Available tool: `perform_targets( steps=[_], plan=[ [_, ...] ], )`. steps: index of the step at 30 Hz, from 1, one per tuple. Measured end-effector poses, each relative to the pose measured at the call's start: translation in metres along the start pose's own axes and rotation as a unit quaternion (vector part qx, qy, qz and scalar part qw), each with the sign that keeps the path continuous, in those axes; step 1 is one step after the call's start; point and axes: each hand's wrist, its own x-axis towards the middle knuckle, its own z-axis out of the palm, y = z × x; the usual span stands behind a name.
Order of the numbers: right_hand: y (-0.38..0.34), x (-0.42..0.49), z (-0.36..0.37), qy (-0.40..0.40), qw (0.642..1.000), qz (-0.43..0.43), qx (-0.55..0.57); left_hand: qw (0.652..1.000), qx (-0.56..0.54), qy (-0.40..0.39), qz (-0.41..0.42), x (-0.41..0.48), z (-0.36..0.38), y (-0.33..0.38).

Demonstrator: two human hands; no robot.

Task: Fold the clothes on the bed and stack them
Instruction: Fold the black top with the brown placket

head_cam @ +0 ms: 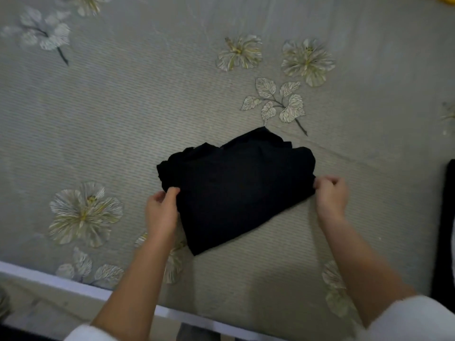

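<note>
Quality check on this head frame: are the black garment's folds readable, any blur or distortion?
Head view: dim, even light; the black garment is nearly solid black, folds barely readable; left hand and right hand are slightly soft; the bedspread print smears toward the corners, its stripes bending from wide-angle distortion.

I see both forearms (138,279) bare, reaching forward out of white sleeves (413,318) pushed up toward the elbows. The left hand (161,210) curls fingers and thumb onto the garment's (236,193) left edge. The right hand (331,195) is fisted at its right edge, apparently pinching it, though blur hides the fingertips.
</note>
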Motion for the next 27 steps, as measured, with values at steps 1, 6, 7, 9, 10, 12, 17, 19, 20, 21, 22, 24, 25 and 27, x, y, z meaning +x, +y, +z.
perform_targets(
  steps=[1,6,7,9,10,12,17,19,20,21,22,24,25,27],
  plan=[
    [-0.006,0.007,0.004,-0.006,1.0,-0.027,0.011,1.0,0.003,-0.003,-0.013,-0.002,-0.001,-0.004],
    [-0.025,0.018,0.035,-0.127,0.988,-0.023,-0.085,0.999,0.032,-0.039,-0.015,-0.009,0.005,-0.012],
    [-0.027,0.018,0.038,-0.13,0.988,-0.007,-0.08,0.998,0.04,-0.051,-0.024,-0.008,0.006,-0.012],
    [-0.032,0.013,0.04,-0.164,0.985,0.033,-0.031,0.996,0.048,-0.07,-0.042,-0.007,0.006,-0.011],
    [-0.033,0.011,0.04,-0.189,0.981,0.047,-0.011,0.995,0.045,-0.081,-0.047,-0.007,0.006,-0.01],
    [-0.038,0.006,0.037,-0.234,0.97,0.068,-0.007,0.993,0.034,-0.107,-0.043,-0.008,0.003,-0.008],
    [-0.04,-0.022,0.013,-0.268,0.961,-0.016,-0.06,0.986,0.05,-0.157,0.039,-0.033,-0.007,0.002],
    [-0.034,-0.045,0.0,-0.258,0.958,-0.087,-0.086,0.976,0.09,-0.175,0.091,-0.048,-0.011,0.011],
    [-0.03,-0.058,-0.008,-0.256,0.956,-0.112,-0.089,0.969,0.11,-0.186,0.116,-0.057,-0.011,0.018],
    [-0.027,-0.07,-0.018,-0.251,0.956,-0.126,-0.084,0.961,0.132,-0.195,0.142,-0.068,-0.011,0.026],
    [-0.024,-0.08,-0.029,-0.242,0.959,-0.13,-0.07,0.951,0.157,-0.203,0.173,-0.08,-0.01,0.034],
    [-0.019,-0.1,-0.056,-0.205,0.97,-0.125,-0.039,0.923,0.209,-0.218,0.237,-0.109,-0.005,0.05],
    [-0.017,-0.109,-0.072,-0.181,0.975,-0.127,-0.03,0.91,0.226,-0.226,0.265,-0.125,-0.002,0.057],
    [-0.014,-0.127,-0.11,-0.124,0.984,-0.131,-0.001,0.88,0.257,-0.227,0.328,-0.158,0.006,0.068]
  ],
)
